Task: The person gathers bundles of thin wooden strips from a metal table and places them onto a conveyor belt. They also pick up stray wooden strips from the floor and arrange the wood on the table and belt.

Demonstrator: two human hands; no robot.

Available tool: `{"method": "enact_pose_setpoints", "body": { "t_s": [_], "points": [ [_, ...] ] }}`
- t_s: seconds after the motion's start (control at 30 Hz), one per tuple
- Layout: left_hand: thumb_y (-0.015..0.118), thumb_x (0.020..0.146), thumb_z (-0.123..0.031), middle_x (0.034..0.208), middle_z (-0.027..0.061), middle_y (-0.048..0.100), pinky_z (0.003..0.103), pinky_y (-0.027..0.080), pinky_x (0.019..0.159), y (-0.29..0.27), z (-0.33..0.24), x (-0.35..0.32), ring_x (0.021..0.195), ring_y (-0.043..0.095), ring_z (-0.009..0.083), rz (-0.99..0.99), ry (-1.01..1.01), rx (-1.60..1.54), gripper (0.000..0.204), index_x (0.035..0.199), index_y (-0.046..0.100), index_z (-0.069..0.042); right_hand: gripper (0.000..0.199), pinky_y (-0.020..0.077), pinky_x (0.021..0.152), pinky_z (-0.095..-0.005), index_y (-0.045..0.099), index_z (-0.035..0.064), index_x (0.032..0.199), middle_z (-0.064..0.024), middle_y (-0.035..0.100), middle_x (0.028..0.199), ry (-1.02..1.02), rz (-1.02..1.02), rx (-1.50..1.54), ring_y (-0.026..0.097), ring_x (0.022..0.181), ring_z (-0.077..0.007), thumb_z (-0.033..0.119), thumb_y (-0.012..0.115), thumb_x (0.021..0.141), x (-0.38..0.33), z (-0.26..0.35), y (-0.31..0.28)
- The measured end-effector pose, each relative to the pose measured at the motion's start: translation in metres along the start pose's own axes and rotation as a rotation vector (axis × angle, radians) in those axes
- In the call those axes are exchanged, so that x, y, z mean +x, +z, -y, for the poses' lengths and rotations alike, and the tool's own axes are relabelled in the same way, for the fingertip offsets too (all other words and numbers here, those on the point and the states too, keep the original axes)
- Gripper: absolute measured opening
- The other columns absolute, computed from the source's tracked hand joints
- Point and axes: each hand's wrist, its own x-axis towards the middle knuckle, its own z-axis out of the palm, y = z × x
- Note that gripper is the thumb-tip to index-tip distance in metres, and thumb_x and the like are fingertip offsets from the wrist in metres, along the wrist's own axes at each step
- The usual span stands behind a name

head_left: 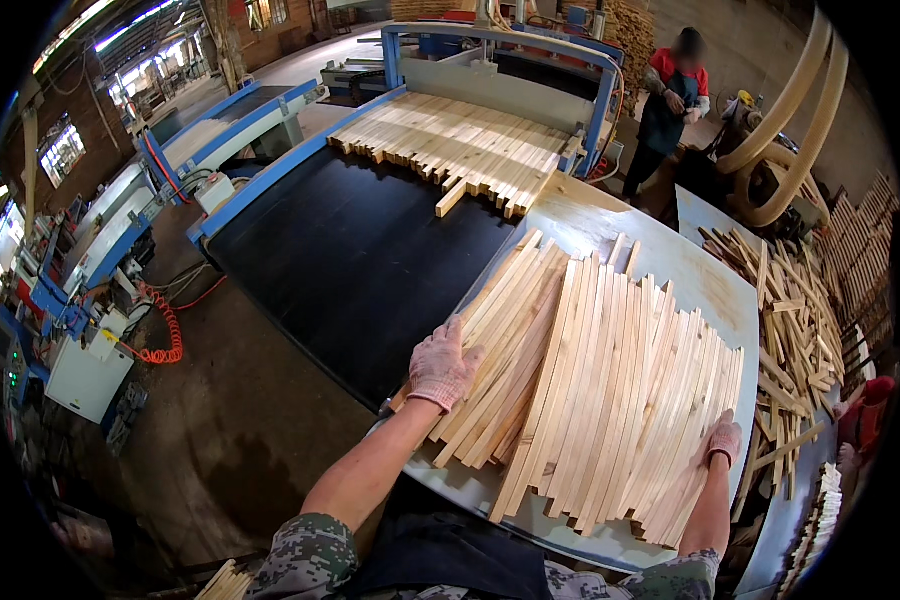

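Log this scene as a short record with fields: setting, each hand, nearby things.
setting: woodworking shop, pale board table beside a black conveyor belt
left hand: gloved, flat on the left edge of the wooden slat pile
right hand: gloved, at the pile's right edge
on belt: row of slats
nearby: person in red top, loose scrap sticks

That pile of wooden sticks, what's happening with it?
A person in knit gloves is handling a heap of pale wooden slats on a grey table. The left hand rests on a loose bundle at the heap's left edge; the right hand steadies the right side. More slats lie in a row on the black conveyor belt ahead. Another person stands beyond.
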Motion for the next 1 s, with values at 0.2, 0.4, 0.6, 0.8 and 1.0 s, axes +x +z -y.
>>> {"method": "enact_pose_setpoints", "body": {
  "t_s": [0.2,0.4,0.6,0.8,1.0],
  "points": [
    [0.062,0.097,-0.05,0.141,0.0239,0.06,0.05,0.047,0.109,-0.008,0.001,-0.003,0.126,0.061,0.0417,0.006,-0.03,-0.009,0.08,0.155,0.043,0.002,0.075,0.0463,0.107,-0.0499,0.064,-0.0024,0.137,-0.026,0.066,0.135,-0.085,0.023,0.073,0.062,0.126,-0.0427,0.061,0.042,0.104,-0.067,0.035,-0.025],
    [0.065,0.094,-0.047,0.122,0.0247,0.067,0.051,0.053,0.098,-0.007,-0.007,0.002,0.111,0.068,0.0407,-0.047,0.015,-0.038,0.08,0.153,0.042,0.002,0.076,0.0482,0.098,-0.0534,0.064,-0.0041,0.136,-0.0235,0.069,0.133,0.01,0.1,0.087,0.066,0.115,-0.0424,0.062,0.043,0.106,0.042,-0.014,0.012],
    [0.063,0.096,-0.053,0.125,0.0241,0.069,0.048,0.057,0.091,0.008,0.01,0.002,0.106,0.071,0.0368,-0.1,0.063,0.007,0.083,0.154,0.043,0.002,0.07,0.0503,0.092,-0.0493,0.066,-0.0018,0.135,-0.0218,0.071,0.124,-0.156,0.019,0.083,0.066,0.107,-0.0389,0.059,0.047,0.106,-0.02,0.012,0.015],
    [0.063,0.097,-0.045,0.138,0.0263,0.062,0.048,0.05,0.103,-0.004,0.0,-0.003,0.119,0.064,0.0387,0.001,-0.02,-0.112,0.083,0.159,0.036,0.003,0.071,0.0507,0.092,-0.048,0.066,-0.0027,0.134,-0.0204,0.071,0.121,-0.236,-0.003,0.115,0.066,0.105,-0.0366,0.06,0.048,0.106,-0.09,0.036,0.009],
    [0.064,0.099,-0.041,0.14,0.0252,0.059,0.046,0.046,0.108,-0.018,-0.004,-0.008,0.127,0.059,0.0362,0.061,-0.054,-0.133,0.084,0.163,0.029,0.002,0.073,0.0511,0.091,-0.0466,0.067,-0.0036,0.132,-0.019,0.071,0.118,-0.282,0.043,0.132,0.065,0.104,-0.0342,0.061,0.049,0.105,-0.117,0.058,0.023]
  ]
}}
